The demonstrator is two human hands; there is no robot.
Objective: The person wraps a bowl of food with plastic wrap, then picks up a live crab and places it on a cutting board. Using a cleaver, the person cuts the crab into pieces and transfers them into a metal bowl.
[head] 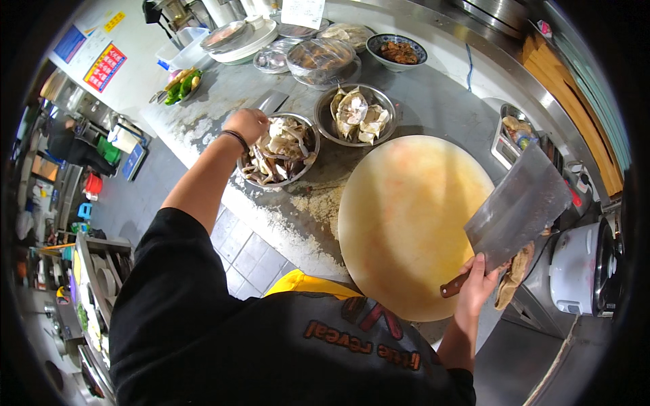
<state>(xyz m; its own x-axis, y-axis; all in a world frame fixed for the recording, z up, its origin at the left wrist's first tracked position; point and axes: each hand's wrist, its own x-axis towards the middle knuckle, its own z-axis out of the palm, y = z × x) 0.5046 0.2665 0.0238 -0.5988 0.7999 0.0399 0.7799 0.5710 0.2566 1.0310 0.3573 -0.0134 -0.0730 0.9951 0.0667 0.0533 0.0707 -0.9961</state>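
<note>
My left hand [247, 127] is at the upper left rim of a steel bowl [316, 147] of cut crab pieces [279, 152]. Its fingers are curled, and whether they grip anything is hidden. Just beyond them a flat metal blade [272, 101] lies on the worktop. My right hand [476, 284] holds a broad cleaver [518, 203] where blade and wooden handle meet, blade raised over the right edge of a round, pale chopping board [406, 218]. A second steel bowl [321, 119] with crab shells [353, 109] stands above the board.
Film-covered dishes [321, 56], a patterned bowl of food [398, 52] and a plate of green peppers [189, 83] stand along the back. To the right are a small scale [500, 147], a brown cloth [515, 279] and a white rice cooker [574, 269]. A person [76, 142] is far left.
</note>
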